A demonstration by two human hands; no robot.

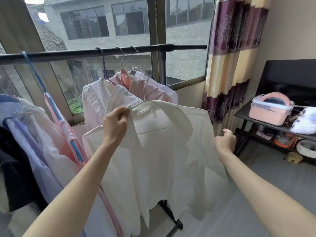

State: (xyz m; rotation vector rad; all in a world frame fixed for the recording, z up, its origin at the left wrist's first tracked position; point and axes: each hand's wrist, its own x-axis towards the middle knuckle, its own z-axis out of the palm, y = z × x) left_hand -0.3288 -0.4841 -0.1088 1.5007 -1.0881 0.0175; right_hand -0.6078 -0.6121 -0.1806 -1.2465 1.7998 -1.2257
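soft overcast daylight thru window (pixel 106 28), faint shadows, wide-angle bending at edges, slight blur on nearer forearms

Nothing readable is being shown; pale marks on the hanging garment (pixel 93 101) and the neck tag (pixel 154 114) of the white shirt (pixel 153 151) are being blurred.

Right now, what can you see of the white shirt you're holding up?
The white shirt looks thin, slightly sheer, with a collar and neck tag. It hangs on a white hanger whose hook is clear of the black rail. The left hand pinches the hanger at the collar; the right hand is by its far shoulder, grip unclear.
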